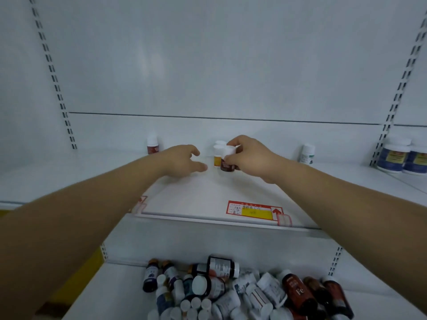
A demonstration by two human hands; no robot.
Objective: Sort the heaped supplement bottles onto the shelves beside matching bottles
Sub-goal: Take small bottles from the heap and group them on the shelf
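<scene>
While gripping brown white-capped bottle (227, 162) in right hand (248, 155) beside yellow-labelled bottle (217, 158) on upper shelf (208, 195), hovering left hand (182, 161) nearby, fingers spread, holding nothing.

light: dim, cool, even | shadows: faint | blur: soft throughout | edges: wide-angle bowing

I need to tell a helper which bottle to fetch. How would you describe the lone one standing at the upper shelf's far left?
Start at the upper shelf, the white one both hands reach over. Follow its back wall left to the slotted upright; there stands a small dark red bottle with a white cap. Unlike the white-capped cluster by the right hand, it stands alone, untouched.
</scene>
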